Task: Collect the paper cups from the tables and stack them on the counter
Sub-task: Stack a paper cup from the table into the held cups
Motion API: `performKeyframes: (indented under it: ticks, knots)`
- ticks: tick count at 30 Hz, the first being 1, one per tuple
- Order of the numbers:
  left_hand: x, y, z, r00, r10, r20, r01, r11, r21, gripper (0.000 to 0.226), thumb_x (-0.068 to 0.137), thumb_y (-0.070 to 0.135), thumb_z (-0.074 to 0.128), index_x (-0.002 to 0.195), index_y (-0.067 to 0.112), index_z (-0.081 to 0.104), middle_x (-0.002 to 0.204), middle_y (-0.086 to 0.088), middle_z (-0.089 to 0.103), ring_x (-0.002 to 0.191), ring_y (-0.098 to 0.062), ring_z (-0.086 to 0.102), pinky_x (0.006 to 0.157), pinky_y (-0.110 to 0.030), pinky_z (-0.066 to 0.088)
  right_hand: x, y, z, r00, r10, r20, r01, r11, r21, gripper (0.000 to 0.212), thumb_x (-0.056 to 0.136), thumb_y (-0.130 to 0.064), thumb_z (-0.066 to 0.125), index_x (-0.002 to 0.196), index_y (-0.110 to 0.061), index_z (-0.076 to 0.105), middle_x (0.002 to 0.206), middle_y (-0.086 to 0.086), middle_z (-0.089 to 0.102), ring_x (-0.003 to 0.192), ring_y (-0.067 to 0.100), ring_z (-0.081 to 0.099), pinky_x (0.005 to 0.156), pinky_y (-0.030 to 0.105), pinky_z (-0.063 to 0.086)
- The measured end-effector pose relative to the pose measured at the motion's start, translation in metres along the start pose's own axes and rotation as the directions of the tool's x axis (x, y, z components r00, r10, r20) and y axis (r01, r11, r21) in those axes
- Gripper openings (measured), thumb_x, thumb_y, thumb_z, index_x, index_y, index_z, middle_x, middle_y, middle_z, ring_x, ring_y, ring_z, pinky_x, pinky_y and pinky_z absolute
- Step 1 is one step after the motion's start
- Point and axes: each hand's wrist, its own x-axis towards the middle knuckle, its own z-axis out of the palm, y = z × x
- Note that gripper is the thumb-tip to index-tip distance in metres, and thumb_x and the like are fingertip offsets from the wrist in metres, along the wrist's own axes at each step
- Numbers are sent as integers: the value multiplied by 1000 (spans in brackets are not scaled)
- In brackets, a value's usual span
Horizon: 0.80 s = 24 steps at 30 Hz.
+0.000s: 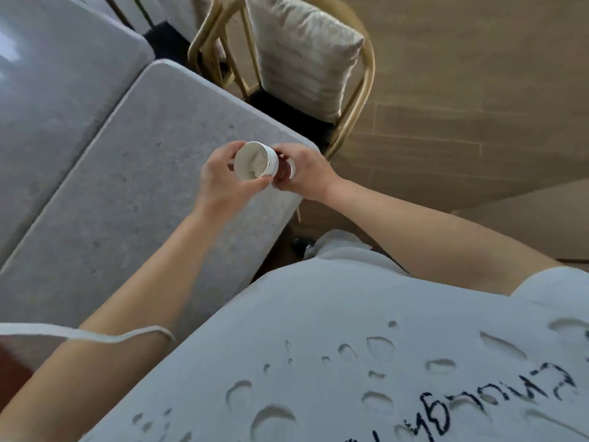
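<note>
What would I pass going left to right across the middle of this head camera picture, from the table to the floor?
Grey table → left hand → stack of paper cups → right hand → wooden floor.

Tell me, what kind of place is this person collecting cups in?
Probably a cafe or small restaurant. Grey stone-look tables stand side by side, a gold-framed chair with a cushion is pulled up to one, and both hands hold a stack of paper cups over the wood-look floor.
</note>
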Motion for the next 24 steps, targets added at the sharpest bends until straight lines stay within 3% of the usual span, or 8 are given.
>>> performKeyframes:
  ticks: [4, 8, 12, 15, 18, 20, 22, 24]
  knots:
    - [26, 51, -18, 973, 226, 44, -228, 972, 53, 69, 73, 49, 93, 133, 30, 65, 121, 13, 67, 105, -5, 62, 80, -10, 44, -15, -17, -41, 981, 18, -192, -14, 1000, 21, 57, 77, -21, 91, 130, -12, 69, 116, -1, 75, 106, 15, 69, 97, 38, 56]
    - [40, 104, -39, 918, 398, 7, -398, 917, 25, 71, 74, 46, 91, 135, 23, 64, 120, 13, 66, 105, -6, 62, 87, -20, 51, -28, -45, -84, 919, -5, -393, 11, 1000, 14, 57, 74, -20, 92, 125, -7, 70, 110, -3, 76, 93, 10, 69, 86, 31, 57]
    - [39, 150, -60, 869, 488, -81, -490, 872, -4, 74, 74, 55, 81, 139, 25, 60, 123, 16, 63, 107, -5, 62, 92, -22, 51, -38, -82, -118, 851, 1, -524, 20, 999, 35, 59, 71, -21, 93, 124, -7, 71, 111, 2, 76, 98, 18, 69, 92, 39, 55]
    - [32, 175, -77, 839, 519, -161, -531, 847, -38, 72, 75, 57, 76, 138, 25, 61, 122, 18, 64, 106, -6, 63, 95, -27, 53, -46, -109, -137, 826, 9, -563, 51, 994, 91, 48, 71, -15, 93, 114, -10, 72, 102, 2, 74, 91, 21, 68, 89, 44, 56]
    - [20, 191, -92, 804, 561, -197, -579, 814, -44, 71, 76, 62, 75, 136, 25, 61, 122, 16, 68, 107, -9, 67, 95, -39, 57, -56, -128, -148, 815, -5, -580, 106, 984, 141, 44, 71, -6, 93, 106, -18, 69, 93, -4, 70, 84, 12, 64, 81, 26, 53]
    - [10, 199, -101, 792, 575, -206, -593, 805, -30, 74, 76, 67, 74, 137, 28, 60, 123, 17, 68, 107, -6, 67, 91, -40, 58, -61, -133, -151, 807, -9, -591, 128, 979, 159, 41, 71, -3, 93, 101, -16, 69, 90, -7, 69, 79, 2, 61, 76, 11, 46]
    - [1, 206, -109, 772, 602, -203, -616, 788, -11, 80, 75, 71, 74, 140, 26, 58, 122, 17, 67, 108, -4, 66, 89, -37, 58, -64, -139, -154, 799, -14, -601, 147, 974, 172, 37, 71, -3, 94, 100, -8, 72, 90, -4, 71, 78, -2, 62, 76, 10, 45]
    - [-4, 215, -116, 754, 626, -200, -638, 770, 5, 85, 72, 72, 73, 140, 23, 58, 118, 16, 66, 107, -5, 66, 89, -37, 58, -66, -148, -161, 790, -32, -612, 168, 972, 166, 38, 70, -6, 95, 100, -15, 72, 90, -8, 72, 78, -5, 62, 76, 10, 45]
